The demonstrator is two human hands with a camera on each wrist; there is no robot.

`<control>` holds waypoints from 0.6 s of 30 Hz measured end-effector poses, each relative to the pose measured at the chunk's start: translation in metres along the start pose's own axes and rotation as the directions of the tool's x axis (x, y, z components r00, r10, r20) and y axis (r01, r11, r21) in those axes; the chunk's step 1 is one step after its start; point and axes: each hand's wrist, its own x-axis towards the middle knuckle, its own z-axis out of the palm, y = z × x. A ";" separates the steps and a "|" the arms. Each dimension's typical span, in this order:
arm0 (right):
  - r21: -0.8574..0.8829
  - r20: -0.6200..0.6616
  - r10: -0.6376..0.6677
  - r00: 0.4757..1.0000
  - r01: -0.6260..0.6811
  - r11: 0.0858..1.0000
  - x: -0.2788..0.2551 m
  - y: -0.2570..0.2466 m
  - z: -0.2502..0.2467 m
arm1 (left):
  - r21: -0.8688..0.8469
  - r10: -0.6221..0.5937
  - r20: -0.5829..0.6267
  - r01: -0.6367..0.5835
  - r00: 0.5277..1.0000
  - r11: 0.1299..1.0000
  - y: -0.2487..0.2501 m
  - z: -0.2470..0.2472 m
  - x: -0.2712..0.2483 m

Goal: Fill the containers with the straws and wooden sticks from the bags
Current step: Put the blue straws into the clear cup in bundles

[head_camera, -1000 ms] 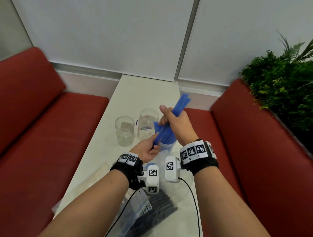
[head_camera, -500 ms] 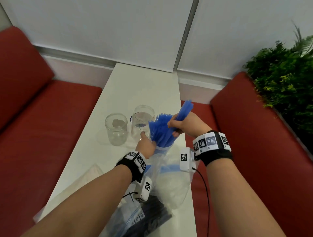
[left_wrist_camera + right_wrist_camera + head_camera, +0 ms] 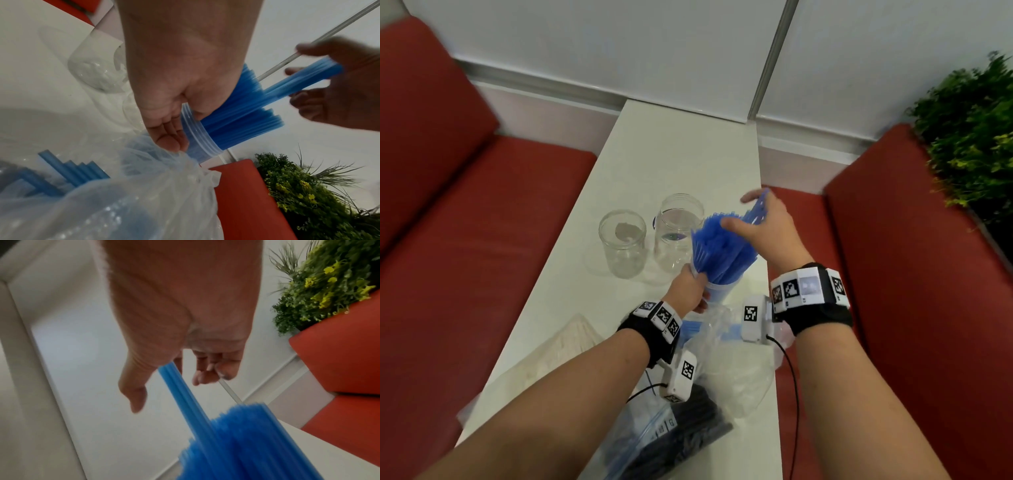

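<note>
Bags (image 3: pixel 671 435) of clear plastic are seen nearest the viewer on the white worktop (image 3: pixel 688 154): one with dark straws, and beyond it a crumpled one (image 3: pixel 144 203) with a few blue straws left inside. Past these, the straw-filled container (image 3: pixel 717 291) serves as landmark. Its ribbed rim is gripped by the left hand (image 3: pixel 688 291), fingers (image 3: pixel 170 138) curled around the wall. Blue straws (image 3: pixel 719 246) fan out of its mouth. Above it, a small bundle of blue straws (image 3: pixel 304 81) is loosely held by the right hand (image 3: pixel 767 233), fingers (image 3: pixel 203 369) partly spread. Left of the container, two empty clear jars (image 3: pixel 623 243) are stood side by side.
</note>
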 end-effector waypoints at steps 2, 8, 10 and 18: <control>0.064 -0.173 -0.135 0.976 0.148 0.987 0.000 -0.011 -0.002 | 0.008 0.002 -0.001 -0.002 1.000 1.000 0.000 0.000 -0.001; -0.304 -0.043 -0.263 0.964 0.238 0.922 -0.015 0.004 0.040 | 0.003 0.022 0.003 -0.022 1.000 1.000 -0.005 -0.003 -0.001; -0.586 0.167 -0.105 0.980 0.184 0.789 -0.025 0.020 0.055 | 0.010 0.009 0.010 -0.009 1.000 1.000 -0.004 -0.004 0.000; -0.599 -0.036 -0.134 0.990 0.086 0.796 -0.021 0.023 0.049 | -0.006 0.040 -0.078 -0.041 0.996 0.999 0.001 -0.013 -0.003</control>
